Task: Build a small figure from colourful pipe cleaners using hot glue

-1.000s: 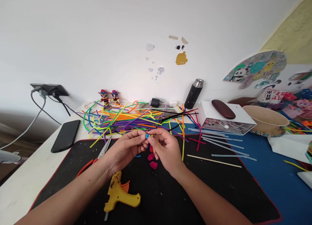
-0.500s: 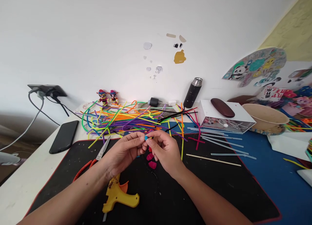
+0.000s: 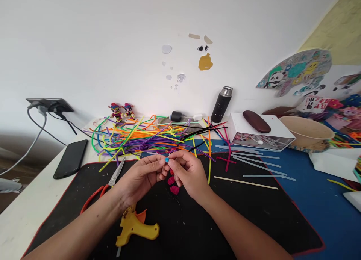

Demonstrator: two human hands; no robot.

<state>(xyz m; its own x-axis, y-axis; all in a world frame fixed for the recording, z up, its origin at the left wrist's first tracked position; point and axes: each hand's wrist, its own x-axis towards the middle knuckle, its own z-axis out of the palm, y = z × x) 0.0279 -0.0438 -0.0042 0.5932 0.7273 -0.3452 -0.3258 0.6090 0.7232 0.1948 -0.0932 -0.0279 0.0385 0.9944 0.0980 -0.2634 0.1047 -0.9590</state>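
Between the fingertips of both hands is a small blue piece point(image 3: 167, 160), which looks like twisted pipe cleaner. My left hand point(image 3: 149, 171) pinches it from the left with thumb and forefinger. From the other side, the thumb and forefinger of my right hand point(image 3: 189, 173) close on it; fingers partly cover it. Just below the hands, pink pieces point(image 3: 174, 190) lie on the black mat point(image 3: 239, 215). A yellow glue gun point(image 3: 138, 226) lies under my left wrist. Scissors with orange handles point(image 3: 116, 172) rest beside my left forearm.
Behind the hands spreads a heap of coloured pipe cleaners point(image 3: 135, 138). Two small figures point(image 3: 115, 111) and a black flask point(image 3: 222, 104) stand along the wall. Clear glue sticks point(image 3: 261, 165) and a thin wooden stick point(image 3: 245, 182) lie right. A phone point(image 3: 70, 159) is at left.
The camera view has shifted slightly, so the scene sits a little left and higher. Both hands keep their pinch on the blue piece, which shows slightly turned between the fingertips.
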